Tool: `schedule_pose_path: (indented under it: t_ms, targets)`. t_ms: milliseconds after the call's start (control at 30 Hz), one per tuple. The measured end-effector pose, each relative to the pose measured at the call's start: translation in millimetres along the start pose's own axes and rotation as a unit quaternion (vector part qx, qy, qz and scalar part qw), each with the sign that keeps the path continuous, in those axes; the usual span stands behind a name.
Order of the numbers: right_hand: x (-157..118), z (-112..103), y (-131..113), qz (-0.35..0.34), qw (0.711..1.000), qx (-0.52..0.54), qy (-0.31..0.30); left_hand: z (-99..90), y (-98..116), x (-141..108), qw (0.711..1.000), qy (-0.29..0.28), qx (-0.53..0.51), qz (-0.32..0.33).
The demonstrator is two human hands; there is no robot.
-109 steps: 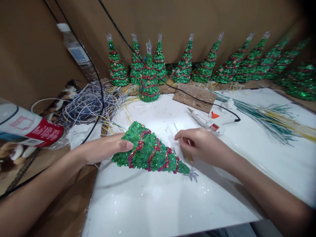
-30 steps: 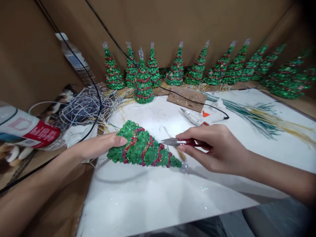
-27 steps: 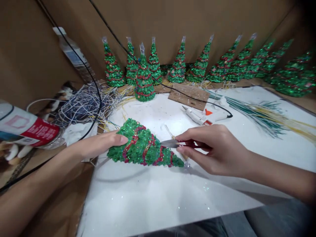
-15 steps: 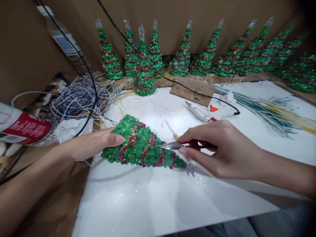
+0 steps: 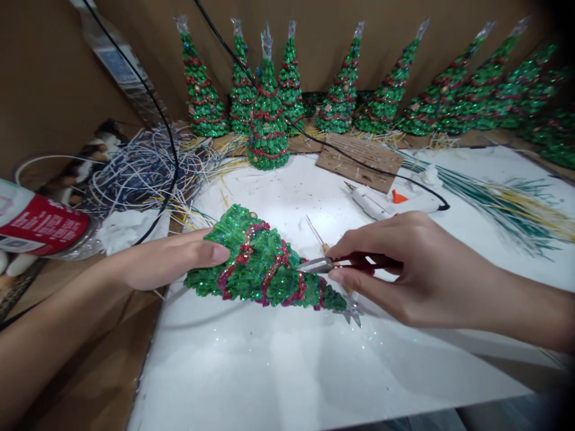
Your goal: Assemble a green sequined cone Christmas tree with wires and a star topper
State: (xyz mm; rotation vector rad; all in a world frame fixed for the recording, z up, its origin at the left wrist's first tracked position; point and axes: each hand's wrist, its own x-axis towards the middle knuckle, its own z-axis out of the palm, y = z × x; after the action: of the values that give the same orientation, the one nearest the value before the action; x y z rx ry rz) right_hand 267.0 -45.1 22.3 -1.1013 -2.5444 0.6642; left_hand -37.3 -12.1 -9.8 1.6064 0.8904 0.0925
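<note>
In my left hand (image 5: 166, 260) is a small glittery green Christmas tree (image 5: 258, 272) with red garlands, held by its wide base with my thumb on top. It lies tilted sideways above the white board, its silver star (image 5: 353, 313) pointing right. My right hand (image 5: 417, 272) is closed on red-handled pliers (image 5: 315, 264). Their metal jaws touch, or lie just over, the tree's upper side near a garland; I cannot tell whether they grip anything. Behind the pliers an awl (image 5: 324, 246) with a light wooden handle lies on the board.
A white glue gun (image 5: 372, 202) with a black cord and a cardboard piece (image 5: 357, 160) lie behind my right hand. Several finished trees (image 5: 269, 129) stand along the back. Tangled wires (image 5: 139, 170) and a red-labelled bottle (image 5: 49, 224) are on the left, green and yellow wires (image 5: 489, 203) on the right.
The jaws of the pliers look a little more parted. The tree and right hand appear slightly further right, and the whole view has shifted a little.
</note>
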Motion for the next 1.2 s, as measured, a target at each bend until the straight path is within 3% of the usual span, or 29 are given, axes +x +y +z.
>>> schedule_pose_path:
  t_ms: [367, 900, 1200]
  targets:
    - [0.7, -0.7, 0.8, 0.015, 1.000, 0.020, -0.018, 2.6, 3.9, 1.8, 1.000, 0.019, -0.009, -0.004]
    - [1.3, 6.2, 8.7, 0.089, 0.979, 0.178, -0.039, -2.7, -9.7, -4.5, 1.000, 0.016, -0.020, -0.016]
    - [1.0, 9.4, 6.6, 0.083, 0.980, 0.176, -0.038, -3.5, -8.7, -6.0, 1.000, 0.013, 0.019, -0.007]
